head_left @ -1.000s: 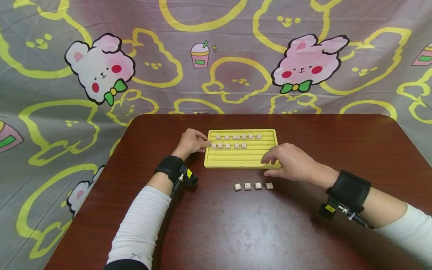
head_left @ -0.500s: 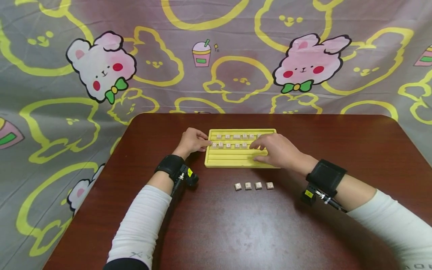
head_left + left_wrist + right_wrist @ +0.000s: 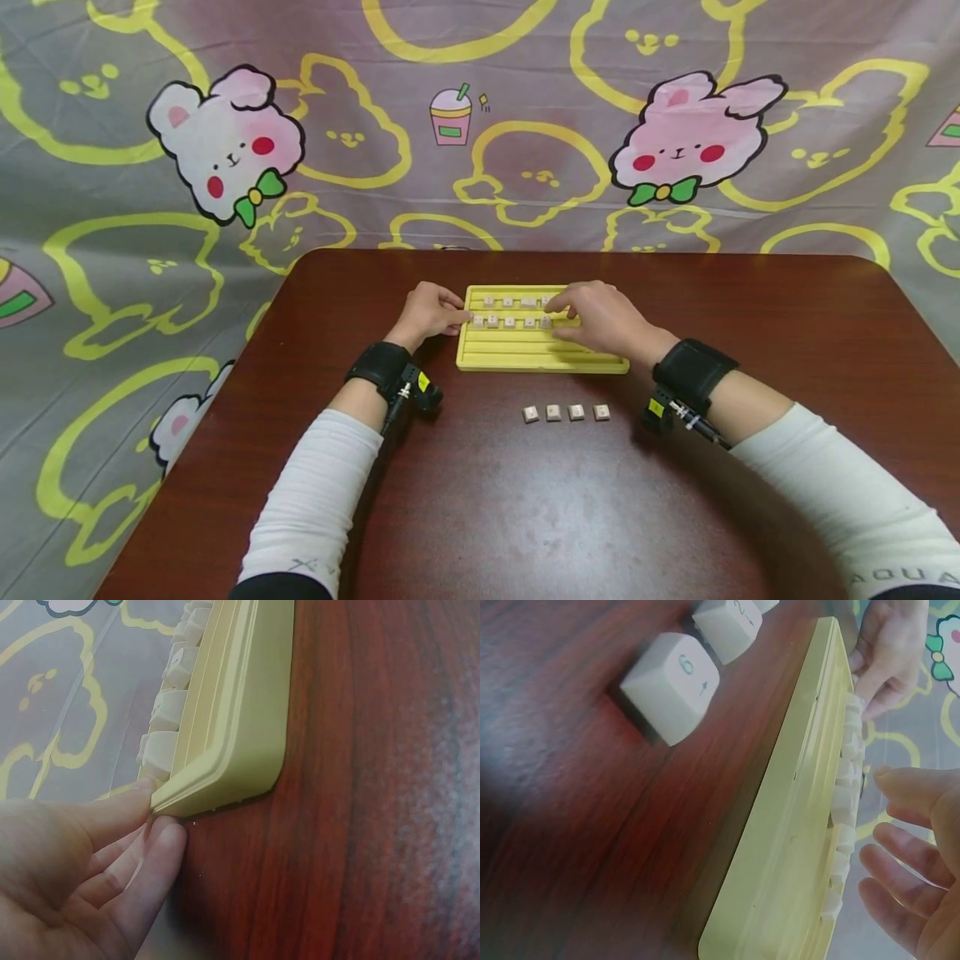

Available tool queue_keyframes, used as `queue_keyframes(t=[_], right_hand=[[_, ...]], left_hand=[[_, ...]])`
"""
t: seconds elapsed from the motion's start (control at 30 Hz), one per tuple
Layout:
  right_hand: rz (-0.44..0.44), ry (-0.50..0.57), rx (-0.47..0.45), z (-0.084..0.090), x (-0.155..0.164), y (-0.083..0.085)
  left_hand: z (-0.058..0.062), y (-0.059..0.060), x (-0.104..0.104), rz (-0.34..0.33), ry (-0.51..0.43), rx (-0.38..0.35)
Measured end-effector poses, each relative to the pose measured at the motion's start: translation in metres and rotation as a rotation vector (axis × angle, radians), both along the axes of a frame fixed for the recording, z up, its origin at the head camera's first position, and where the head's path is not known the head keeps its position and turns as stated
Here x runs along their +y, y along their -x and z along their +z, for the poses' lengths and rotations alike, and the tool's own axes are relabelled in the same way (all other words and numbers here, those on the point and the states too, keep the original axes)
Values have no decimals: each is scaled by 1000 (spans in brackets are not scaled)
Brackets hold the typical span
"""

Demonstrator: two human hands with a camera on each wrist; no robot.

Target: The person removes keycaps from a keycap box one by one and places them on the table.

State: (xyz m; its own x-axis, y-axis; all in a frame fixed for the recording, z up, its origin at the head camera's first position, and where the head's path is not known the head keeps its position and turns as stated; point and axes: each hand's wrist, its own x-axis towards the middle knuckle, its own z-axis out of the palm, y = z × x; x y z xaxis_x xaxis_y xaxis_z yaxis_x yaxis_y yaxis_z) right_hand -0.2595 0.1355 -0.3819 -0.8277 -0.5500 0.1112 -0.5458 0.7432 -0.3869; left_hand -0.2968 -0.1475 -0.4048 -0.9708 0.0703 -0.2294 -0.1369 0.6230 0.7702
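A yellow ridged tray (image 3: 510, 360) lies on the table with two rows of pale keycaps (image 3: 509, 322) in its upper grooves. My left hand (image 3: 427, 315) pinches the tray's left edge; the left wrist view has the thumb on the rim and a fingertip below it. Over the tray's right half hovers my right hand (image 3: 603, 317), thumb and fingers apart with nothing between them. It hides the right end of the top row. In the right wrist view, its fingers (image 3: 900, 855) are loosely bent beside the keycaps.
Several loose keycaps (image 3: 576, 412) lie in a line in front of the tray; one keycap (image 3: 667, 686) reads 6 with an arrow. The dark wooden table (image 3: 480, 500) meets a patterned cloth backdrop (image 3: 360, 125) at its far edge.
My right hand has moved left and away from me, from the tray's lower right corner to above the keycap rows. The left hand stays at the tray's edge.
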Motion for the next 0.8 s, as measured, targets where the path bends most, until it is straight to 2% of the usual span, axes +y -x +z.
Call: queue_keyframes(t=[0.37, 0.8], right_hand=[[-40, -18, -34, -10, -6, 11], [-48, -5, -46, -18, -15, 12]], left_hand=[[-4, 3, 1, 23, 9, 14], [-2, 0, 0, 10, 7, 11]])
